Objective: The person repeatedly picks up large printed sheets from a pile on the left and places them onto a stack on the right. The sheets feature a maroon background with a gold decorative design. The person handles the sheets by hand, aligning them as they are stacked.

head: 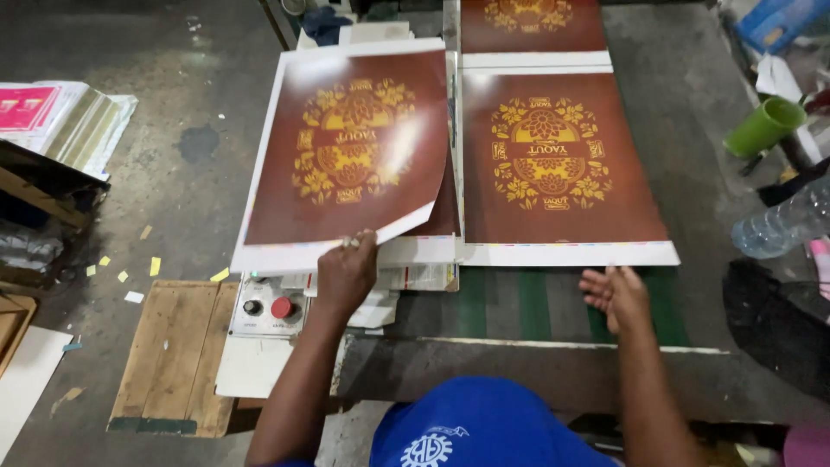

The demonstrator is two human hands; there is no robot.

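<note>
— Where was the sheet (346, 151)?
— Lifted off the stack (424, 264), left hand (346, 272) pinching its near edge. Right hand (616, 297) lay open, fingers spread, beside the belt (527, 303).
— Good handling?
— Probably keep it flat, avoid creasing.

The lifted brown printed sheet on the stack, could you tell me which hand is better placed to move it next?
Probably the left hand: it already grips the near edge of the lifted brown printed sheet. The right hand hovers open over the green belts, touching nothing.
</note>
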